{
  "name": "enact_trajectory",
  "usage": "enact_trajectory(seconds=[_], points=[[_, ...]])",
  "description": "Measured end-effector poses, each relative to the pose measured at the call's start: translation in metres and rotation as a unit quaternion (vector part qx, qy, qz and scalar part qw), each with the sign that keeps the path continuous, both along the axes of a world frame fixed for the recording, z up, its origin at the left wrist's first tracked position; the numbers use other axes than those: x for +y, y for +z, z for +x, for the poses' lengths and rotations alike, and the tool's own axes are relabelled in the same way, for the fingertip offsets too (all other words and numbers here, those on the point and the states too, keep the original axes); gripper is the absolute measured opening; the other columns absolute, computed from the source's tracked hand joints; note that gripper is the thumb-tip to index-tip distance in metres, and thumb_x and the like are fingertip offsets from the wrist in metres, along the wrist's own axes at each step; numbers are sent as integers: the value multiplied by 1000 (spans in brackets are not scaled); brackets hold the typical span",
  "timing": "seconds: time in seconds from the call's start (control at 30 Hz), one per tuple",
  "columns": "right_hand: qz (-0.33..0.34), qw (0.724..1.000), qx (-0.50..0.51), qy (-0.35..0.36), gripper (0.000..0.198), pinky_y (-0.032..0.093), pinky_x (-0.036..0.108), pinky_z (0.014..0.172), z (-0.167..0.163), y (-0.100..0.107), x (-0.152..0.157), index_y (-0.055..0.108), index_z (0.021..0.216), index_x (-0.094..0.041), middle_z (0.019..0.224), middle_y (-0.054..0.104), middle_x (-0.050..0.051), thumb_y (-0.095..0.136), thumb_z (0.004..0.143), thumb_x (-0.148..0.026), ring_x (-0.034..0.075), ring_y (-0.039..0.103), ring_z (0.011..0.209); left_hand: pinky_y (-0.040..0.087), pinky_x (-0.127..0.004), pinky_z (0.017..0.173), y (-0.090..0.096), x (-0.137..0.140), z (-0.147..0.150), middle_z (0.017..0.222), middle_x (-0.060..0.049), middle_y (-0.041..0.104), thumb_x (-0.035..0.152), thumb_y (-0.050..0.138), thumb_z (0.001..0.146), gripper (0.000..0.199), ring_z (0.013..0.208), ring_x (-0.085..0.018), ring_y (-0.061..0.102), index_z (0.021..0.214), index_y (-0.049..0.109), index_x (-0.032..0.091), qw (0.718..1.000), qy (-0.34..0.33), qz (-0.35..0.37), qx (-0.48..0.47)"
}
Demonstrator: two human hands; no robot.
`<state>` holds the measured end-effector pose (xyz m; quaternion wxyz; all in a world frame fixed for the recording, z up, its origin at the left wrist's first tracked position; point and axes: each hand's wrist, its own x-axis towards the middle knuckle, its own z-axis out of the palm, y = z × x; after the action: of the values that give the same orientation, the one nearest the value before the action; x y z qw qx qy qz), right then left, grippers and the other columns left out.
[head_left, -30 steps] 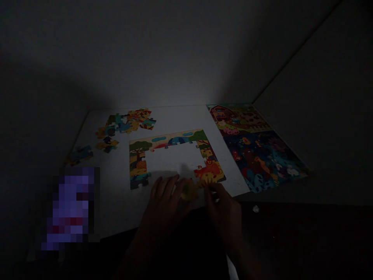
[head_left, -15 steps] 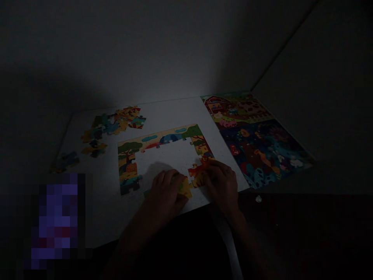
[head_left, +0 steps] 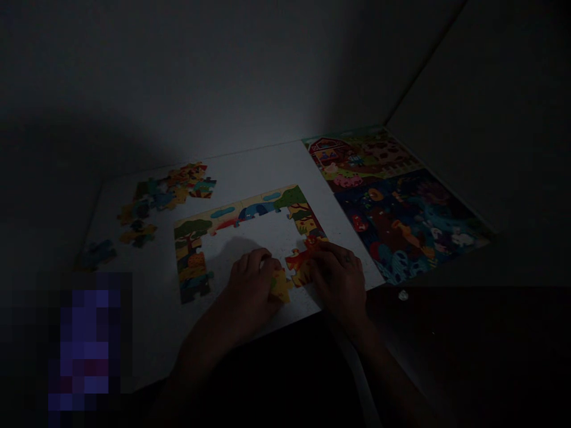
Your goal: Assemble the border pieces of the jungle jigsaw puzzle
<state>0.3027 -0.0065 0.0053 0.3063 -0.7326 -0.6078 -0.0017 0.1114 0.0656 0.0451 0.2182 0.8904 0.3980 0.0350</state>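
With the left hand (head_left: 252,284) pinching the yellow piece (head_left: 281,286) near the surface's (head_left: 267,163) front edge, it likely seats best slid flat into the frame (head_left: 250,229) while the right hand (head_left: 336,279), fingers together, pins that corner.

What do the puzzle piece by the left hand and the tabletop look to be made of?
Yellow puzzle piece: likely printed cardboard, matte; flat, die-cut tabs, no glare. Tabletop: smooth white surface, perhaps laminate; the dim light leaves it open.
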Motion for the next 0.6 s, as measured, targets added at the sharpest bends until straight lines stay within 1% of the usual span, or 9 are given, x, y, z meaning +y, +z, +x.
enact_trajectory(seconds=[0.07, 0.13, 0.27, 0.37, 0.6], points=[[1, 1000, -2, 0, 11, 43, 43, 87, 0, 0, 0, 67, 96, -21, 114, 68, 10, 57, 92, -26, 28, 58, 104, 43, -47, 102, -4, 2, 0, 125, -9, 51, 12, 67, 68, 48, 118, -30, 48, 114, 56, 19, 1000, -1, -5, -18], [4, 1000, -6, 3, 11, 43, 42, 87, 0, 0, 0, 67, 96, -21, 114, 68, 10, 57, 92, -25, 27, 58, 103, 43, -47, 102, -6, 3, 0, 122, -9, 54, 15, 66, 69, 48, 117, -29, 50, 116, 54, 19, 1000, -2, -5, -27], [2, 1000, -13, 2, 12, 43, 42, 84, 0, 0, 1, 66, 96, -21, 113, 68, 10, 56, 92, -25, 27, 58, 102, 43, -46, 102, -6, 4, 3, 121, -9, 58, 21, 65, 72, 49, 115, -29, 53, 119, 54, 19, 999, -16, 32, -29], [2, 1000, -10, 0, 12, 43, 42, 85, 0, 0, 1, 66, 96, -22, 113, 68, 9, 55, 92, -26, 27, 58, 103, 43, -45, 103, -6, 2, 4, 123, -9, 60, 24, 64, 74, 49, 116, -28, 54, 123, 55, 19, 997, -35, 56, -30], [-3, 1000, 0, -1, 12, 43, 43, 87, 0, 0, 1, 66, 97, -22, 115, 68, 9, 57, 91, -26, 27, 58, 104, 43, -46, 102, -9, -3, 1, 124, -9, 60, 25, 62, 77, 49, 115, -29, 54, 126, 56, 20, 995, -22, 96, -19]])
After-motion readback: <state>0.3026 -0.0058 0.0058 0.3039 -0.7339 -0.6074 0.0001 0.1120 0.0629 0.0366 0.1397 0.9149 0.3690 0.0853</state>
